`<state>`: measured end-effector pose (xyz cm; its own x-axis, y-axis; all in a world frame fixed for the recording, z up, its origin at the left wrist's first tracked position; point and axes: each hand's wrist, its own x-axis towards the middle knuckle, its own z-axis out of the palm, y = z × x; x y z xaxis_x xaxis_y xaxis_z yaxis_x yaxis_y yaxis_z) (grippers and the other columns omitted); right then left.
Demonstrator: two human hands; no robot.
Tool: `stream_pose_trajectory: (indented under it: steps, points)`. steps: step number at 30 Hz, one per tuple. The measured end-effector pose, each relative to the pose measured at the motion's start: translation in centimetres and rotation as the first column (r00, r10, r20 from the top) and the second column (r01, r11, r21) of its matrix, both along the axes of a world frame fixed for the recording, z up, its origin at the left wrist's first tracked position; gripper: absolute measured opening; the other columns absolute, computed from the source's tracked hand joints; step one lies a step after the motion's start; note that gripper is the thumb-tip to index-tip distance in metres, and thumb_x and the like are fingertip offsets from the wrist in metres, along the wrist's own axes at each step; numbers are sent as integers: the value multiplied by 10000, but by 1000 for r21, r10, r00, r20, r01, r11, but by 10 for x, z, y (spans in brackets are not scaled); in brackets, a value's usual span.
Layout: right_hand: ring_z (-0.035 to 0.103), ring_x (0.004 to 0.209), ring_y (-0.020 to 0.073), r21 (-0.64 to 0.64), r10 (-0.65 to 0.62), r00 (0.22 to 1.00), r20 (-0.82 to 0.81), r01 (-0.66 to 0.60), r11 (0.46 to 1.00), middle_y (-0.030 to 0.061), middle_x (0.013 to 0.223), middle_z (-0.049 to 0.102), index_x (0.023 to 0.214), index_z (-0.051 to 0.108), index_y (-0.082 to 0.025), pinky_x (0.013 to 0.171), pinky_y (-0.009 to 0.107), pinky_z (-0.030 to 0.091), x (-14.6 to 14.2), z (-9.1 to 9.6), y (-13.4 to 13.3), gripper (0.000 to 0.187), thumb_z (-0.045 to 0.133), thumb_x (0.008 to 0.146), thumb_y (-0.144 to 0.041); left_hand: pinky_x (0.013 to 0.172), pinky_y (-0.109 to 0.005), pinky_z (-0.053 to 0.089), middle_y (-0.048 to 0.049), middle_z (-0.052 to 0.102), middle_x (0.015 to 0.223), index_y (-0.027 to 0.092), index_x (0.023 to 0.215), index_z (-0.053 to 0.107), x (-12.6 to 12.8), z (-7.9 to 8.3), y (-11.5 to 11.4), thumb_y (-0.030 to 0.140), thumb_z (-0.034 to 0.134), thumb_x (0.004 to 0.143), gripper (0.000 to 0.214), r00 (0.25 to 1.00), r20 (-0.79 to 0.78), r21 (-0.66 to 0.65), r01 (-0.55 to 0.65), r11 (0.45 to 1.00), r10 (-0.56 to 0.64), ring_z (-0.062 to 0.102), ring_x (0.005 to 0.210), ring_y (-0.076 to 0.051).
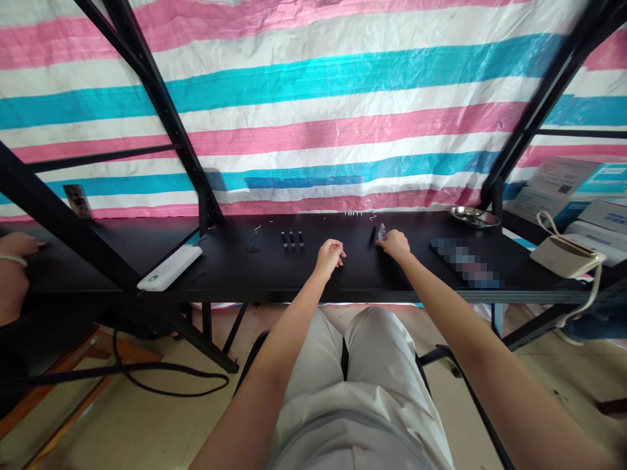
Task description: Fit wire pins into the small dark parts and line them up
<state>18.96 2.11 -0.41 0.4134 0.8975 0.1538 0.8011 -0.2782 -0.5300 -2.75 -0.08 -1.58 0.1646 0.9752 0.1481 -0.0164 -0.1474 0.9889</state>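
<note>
Over the black table (235,267), my left hand (330,256) is held with its fingers curled together. Anything between those fingertips is too small to make out. Further right, my right hand (394,244) has its fingertips closed at a small clear plastic piece (381,230). Just left of that piece lies a short black cylinder (373,234). Three small black tubes with pale bands (292,239) stand in a row to the left of my hands. Several small white pieces (353,214) are lined up at the table's back edge.
A blurred flat rectangle (463,261) and a round metal dish (474,217) are at right, beside a cream bag (568,254). A white device (170,267) sits at left. Black frame posts (161,111) slant up. Another person's hand (18,245) is at far left.
</note>
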Motion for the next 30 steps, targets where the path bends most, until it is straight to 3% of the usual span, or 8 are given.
stream_pose_trajectory:
  steps: [6,16,21,24,26,30]
  points:
    - [635,901,264,-25,-64,998,24,64,998,159,911,672,881,707,-145,748,311,464,0,-2,-7,259,629,741,-348,358,-160,306,32,572,592,167,786,500,0,-2,2,222,524,785,60,1000,4,5,3,1000,-3,470,351,-51]
    - [630,910,261,-23,-85,995,61,86,996,159,945,665,930,704,-154,763,335,464,-6,-7,-9,305,615,759,-391,362,-158,305,31,568,591,168,791,504,0,1,-2,211,511,786,44,999,-37,28,6,1000,-5,458,349,-46]
    - [628,910,267,-40,-85,995,49,87,995,166,941,656,936,695,-142,759,345,464,-8,-7,-11,319,609,765,-396,403,-165,347,35,565,596,169,804,506,2,-3,-1,163,477,775,42,994,-108,63,2,998,5,463,367,-46]
    - [611,949,293,-35,-75,994,75,77,996,172,957,649,989,668,-121,786,362,454,-11,-9,-14,386,577,779,-432,453,-181,397,39,573,617,170,901,518,0,-2,0,117,454,762,161,973,-229,116,3,993,24,487,392,-56]
    - [596,979,308,-4,-77,994,73,78,997,176,989,640,1066,626,-112,808,372,443,-12,-9,-17,464,548,787,-474,521,-202,439,31,598,655,175,1030,514,-7,1,2,98,440,766,285,930,-360,198,2,980,70,520,438,-71]
    - [589,981,319,101,-132,991,9,130,986,185,1022,623,1199,509,-100,814,387,433,-15,-10,-22,584,476,805,-530,767,-268,464,-23,647,740,146,1272,414,-31,10,12,84,440,777,499,772,-527,409,-136,902,355,621,718,-142]
